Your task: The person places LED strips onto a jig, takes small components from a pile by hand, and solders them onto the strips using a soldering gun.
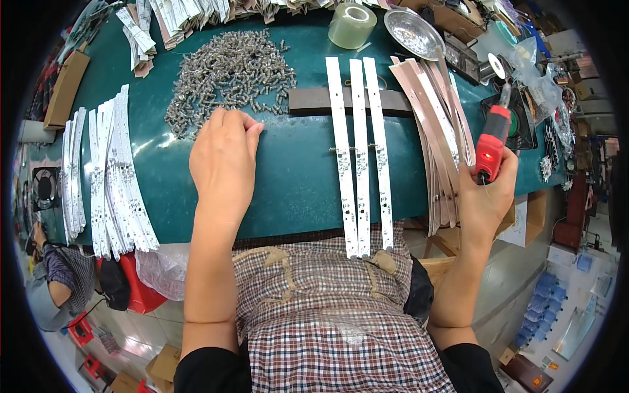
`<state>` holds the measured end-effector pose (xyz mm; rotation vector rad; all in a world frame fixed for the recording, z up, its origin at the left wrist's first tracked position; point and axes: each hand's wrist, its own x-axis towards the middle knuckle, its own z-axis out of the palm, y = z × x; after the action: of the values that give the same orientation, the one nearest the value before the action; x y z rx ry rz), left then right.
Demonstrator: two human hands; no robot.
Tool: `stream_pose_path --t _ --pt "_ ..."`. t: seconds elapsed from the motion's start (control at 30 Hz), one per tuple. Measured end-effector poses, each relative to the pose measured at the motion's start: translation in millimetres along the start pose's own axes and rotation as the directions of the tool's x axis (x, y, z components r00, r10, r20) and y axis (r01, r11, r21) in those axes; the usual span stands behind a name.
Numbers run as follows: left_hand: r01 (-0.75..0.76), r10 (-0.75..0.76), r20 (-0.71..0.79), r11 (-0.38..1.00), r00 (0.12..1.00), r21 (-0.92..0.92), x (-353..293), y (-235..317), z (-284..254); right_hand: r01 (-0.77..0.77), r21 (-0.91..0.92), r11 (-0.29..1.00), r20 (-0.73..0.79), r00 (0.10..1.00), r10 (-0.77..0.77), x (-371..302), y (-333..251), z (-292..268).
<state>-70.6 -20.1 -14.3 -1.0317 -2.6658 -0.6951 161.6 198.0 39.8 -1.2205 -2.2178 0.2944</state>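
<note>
My left hand [226, 154] is closed, thumb against the curled fingers, at the near edge of a heap of small grey metallic parts [229, 75]; anything in its pinch is too small to make out. My right hand [488, 196] grips a red and black soldering gun [493, 141], its tip pointing away from me. Between the hands, three narrow white circuit board strips [361, 157] lie side by side across a dark bar [311, 101]. Their near ends reach past the table edge. Small parts with thin leads sit on them around the middle.
More white strips [118, 177] lie at the left, and a stack of strips [429, 131] at the right. Clear tape [352, 26] and a metal dish [414, 33] stand at the back. Beside the soldering gun are a solder spool [496, 65] and a black fan [521, 124].
</note>
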Motion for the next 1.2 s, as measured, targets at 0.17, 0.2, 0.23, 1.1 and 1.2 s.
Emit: stream_pose_path --t 0.17,0.2,0.23,1.1,1.2 --pt "0.008 -0.008 -0.028 1.0 1.0 -0.006 -1 4 -4 0.228 0.004 0.974 -0.011 0.973 -0.228 -2 1 -3" --pt "0.007 -0.007 -0.028 1.0 1.0 -0.007 -1 6 -6 0.31 -0.005 0.951 0.013 0.951 -0.31 -3 -1 -2" --pt "0.043 -0.043 0.004 0.995 0.999 -0.09 -1 7 -9 0.266 -0.032 0.963 0.099 0.96 -0.262 -6 -7 -3" --pt "0.623 0.033 0.623 -0.088 0.782 -0.777 -16 57 -13 0.242 -0.038 0.97 0.061 0.969 -0.239 -4 -2 18" --pt "0.632 0.039 0.632 -0.094 0.774 -0.769 -15 59 -13 0.245 -0.053 0.968 0.049 0.969 -0.242 -2 -3 20"
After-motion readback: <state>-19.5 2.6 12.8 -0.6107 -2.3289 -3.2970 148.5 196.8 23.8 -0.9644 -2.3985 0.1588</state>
